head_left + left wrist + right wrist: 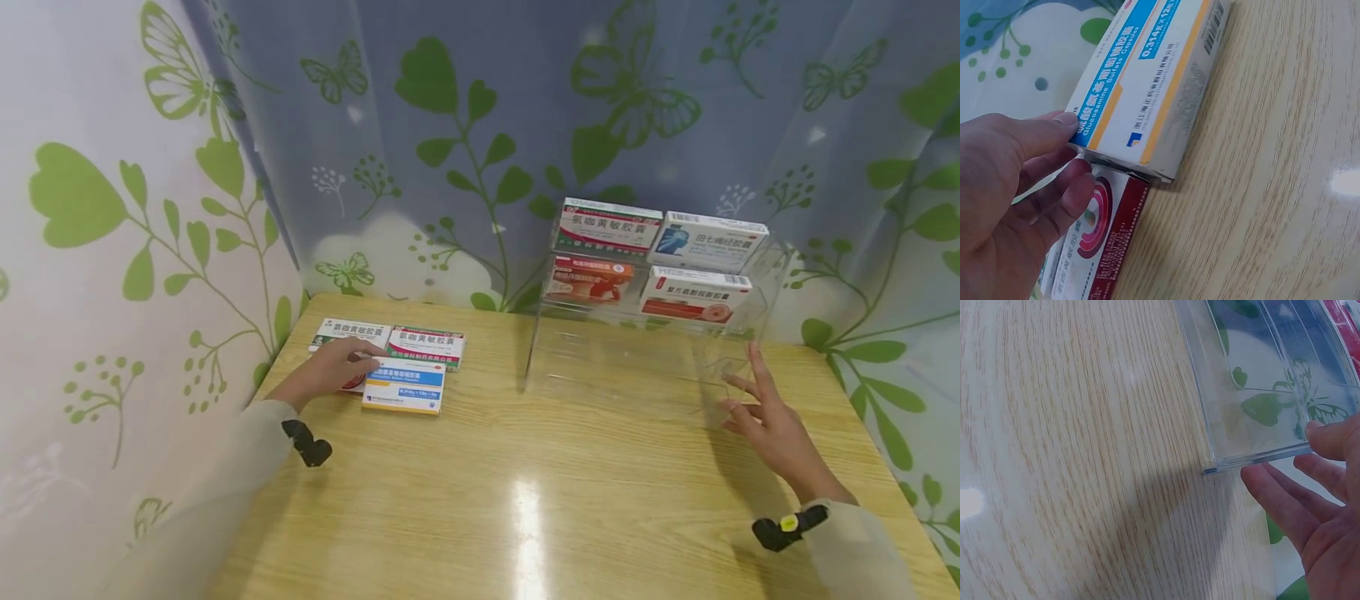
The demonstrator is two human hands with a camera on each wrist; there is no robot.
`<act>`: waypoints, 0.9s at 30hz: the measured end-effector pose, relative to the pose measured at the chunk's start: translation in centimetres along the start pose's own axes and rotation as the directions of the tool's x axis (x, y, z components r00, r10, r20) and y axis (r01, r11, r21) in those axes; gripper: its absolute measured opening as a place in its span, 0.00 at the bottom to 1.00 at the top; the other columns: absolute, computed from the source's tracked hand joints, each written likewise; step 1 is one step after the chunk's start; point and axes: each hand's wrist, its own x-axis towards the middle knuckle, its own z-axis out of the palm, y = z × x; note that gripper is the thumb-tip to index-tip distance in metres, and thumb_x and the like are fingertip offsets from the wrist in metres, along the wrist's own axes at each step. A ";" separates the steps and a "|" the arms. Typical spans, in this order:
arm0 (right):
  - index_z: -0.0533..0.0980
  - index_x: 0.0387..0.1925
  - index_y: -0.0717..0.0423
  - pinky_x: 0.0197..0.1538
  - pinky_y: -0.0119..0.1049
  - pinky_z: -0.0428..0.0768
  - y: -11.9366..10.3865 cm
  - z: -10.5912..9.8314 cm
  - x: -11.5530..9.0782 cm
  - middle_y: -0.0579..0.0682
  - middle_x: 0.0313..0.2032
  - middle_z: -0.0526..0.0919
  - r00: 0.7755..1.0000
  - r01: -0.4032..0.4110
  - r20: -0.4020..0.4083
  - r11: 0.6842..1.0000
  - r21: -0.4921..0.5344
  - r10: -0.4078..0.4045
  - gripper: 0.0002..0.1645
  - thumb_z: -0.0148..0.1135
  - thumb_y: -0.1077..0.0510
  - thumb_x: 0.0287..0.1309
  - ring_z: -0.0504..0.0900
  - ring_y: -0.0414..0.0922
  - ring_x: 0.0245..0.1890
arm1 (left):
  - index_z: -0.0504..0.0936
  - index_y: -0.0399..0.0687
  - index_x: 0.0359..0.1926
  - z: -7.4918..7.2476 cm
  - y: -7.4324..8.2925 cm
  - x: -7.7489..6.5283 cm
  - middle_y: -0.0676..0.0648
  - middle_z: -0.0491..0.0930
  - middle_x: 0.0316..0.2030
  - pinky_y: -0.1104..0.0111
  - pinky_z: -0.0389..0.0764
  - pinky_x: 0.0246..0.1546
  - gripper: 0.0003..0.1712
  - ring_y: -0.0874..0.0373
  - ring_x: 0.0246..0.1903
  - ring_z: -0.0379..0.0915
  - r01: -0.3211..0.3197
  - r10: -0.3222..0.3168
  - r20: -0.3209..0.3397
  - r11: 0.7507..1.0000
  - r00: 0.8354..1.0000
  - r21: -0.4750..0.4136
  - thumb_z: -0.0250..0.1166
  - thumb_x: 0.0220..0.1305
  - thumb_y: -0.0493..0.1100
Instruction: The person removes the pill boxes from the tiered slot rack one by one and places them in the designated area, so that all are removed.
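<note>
My left hand (337, 367) pinches the near corner of a white, blue and yellow medicine box (405, 387), thumb on its printed face and fingers below. That box (1141, 81) overlaps a white and dark red box (1100, 234) under the hand in the left wrist view. A green and white box (360, 332) and a red, green and white box (426, 346) lie just behind. My right hand (772, 429) is at the right side of a clear acrylic display rack (1260, 459), fingers extended and spread along the outside, thumb tip at the rack's edge.
The rack's upper tiers hold a red-green box (609, 229), a blue-white box (708, 242), an orange box (588, 281) and a white-red box (693, 296). Patterned curtains (480, 167) border the wooden table (465, 500) at the back and sides.
</note>
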 end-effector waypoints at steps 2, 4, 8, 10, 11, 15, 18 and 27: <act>0.24 0.88 0.39 0.40 0.23 0.88 0.1 0.0 0.0 0.86 0.71 0.65 1.000 -0.004 0.001 1.000 0.006 0.004 0.61 0.55 0.70 0.80 0.79 0.16 0.46 | 0.84 0.43 0.68 0.3 -0.3 0.2 0.32 0.78 0.71 0.40 0.78 0.70 0.20 0.33 0.67 0.78 0.011 -0.011 -0.006 1.000 1.000 -0.004 0.61 0.84 0.44; 0.24 0.88 0.40 0.40 0.24 0.88 0.1 0.1 0.0 0.86 0.71 0.65 1.000 -0.010 0.005 1.000 0.012 0.010 0.61 0.55 0.70 0.80 0.79 0.16 0.47 | 0.84 0.43 0.69 0.4 -0.3 0.2 0.32 0.75 0.73 0.39 0.78 0.70 0.20 0.33 0.67 0.78 0.019 -0.020 -0.011 1.000 1.000 -0.012 0.60 0.84 0.44; 0.24 0.88 0.39 0.40 0.24 0.88 -0.1 0.0 0.0 0.86 0.72 0.65 1.000 -0.010 0.008 1.000 0.012 0.010 0.60 0.54 0.70 0.81 0.78 0.16 0.48 | 0.83 0.42 0.68 0.8 -0.5 0.2 0.32 0.77 0.71 0.41 0.81 0.67 0.20 0.34 0.65 0.80 0.016 -0.018 -0.045 0.999 0.999 -0.028 0.63 0.83 0.44; 0.24 0.88 0.38 0.40 0.23 0.88 -0.2 0.0 0.0 0.86 0.71 0.65 1.000 -0.015 0.007 1.000 0.002 0.015 0.60 0.54 0.69 0.82 0.79 0.16 0.47 | 0.83 0.41 0.68 1.0 -0.7 0.2 0.32 0.81 0.65 0.43 0.83 0.63 0.22 0.37 0.60 0.82 0.007 -0.008 -0.066 1.000 0.998 -0.025 0.66 0.80 0.44; 0.24 0.88 0.38 0.40 0.23 0.88 -0.3 0.0 0.0 0.86 0.71 0.65 1.000 -0.017 0.007 1.000 -0.003 0.017 0.60 0.55 0.68 0.82 0.79 0.16 0.46 | 0.82 0.41 0.68 1.2 -0.8 0.3 0.34 0.82 0.61 0.46 0.83 0.61 0.23 0.39 0.58 0.82 0.008 -0.009 -0.074 1.000 0.997 -0.022 0.68 0.79 0.45; 0.24 0.88 0.38 0.40 0.23 0.88 -0.3 -0.1 0.0 0.86 0.72 0.65 1.000 -0.022 0.012 1.000 -0.007 0.023 0.60 0.55 0.67 0.82 0.79 0.16 0.46 | 0.79 0.42 0.70 1.8 -1.1 0.2 0.41 0.82 0.50 0.55 0.81 0.52 0.28 0.47 0.49 0.79 0.028 -0.028 -0.081 1.000 0.996 -0.007 0.72 0.76 0.48; 0.24 0.88 0.39 0.40 0.24 0.88 -0.2 -0.1 0.0 0.86 0.72 0.64 1.000 -0.023 0.015 1.000 0.005 0.023 0.60 0.55 0.67 0.82 0.78 0.16 0.47 | 0.78 0.43 0.71 2.1 -1.2 0.2 0.43 0.82 0.50 0.56 0.79 0.51 0.28 0.49 0.48 0.78 0.046 -0.047 -0.085 0.999 0.995 -0.009 0.71 0.77 0.48; 0.24 0.88 0.37 0.40 0.24 0.88 -0.5 -0.2 0.0 0.86 0.72 0.64 1.000 -0.025 0.018 1.000 0.011 0.025 0.60 0.54 0.68 0.82 0.78 0.15 0.47 | 0.78 0.42 0.71 2.2 -1.0 0.2 0.41 0.82 0.52 0.49 0.81 0.59 0.27 0.47 0.52 0.79 0.048 -0.049 -0.091 0.999 0.995 -0.012 0.70 0.77 0.47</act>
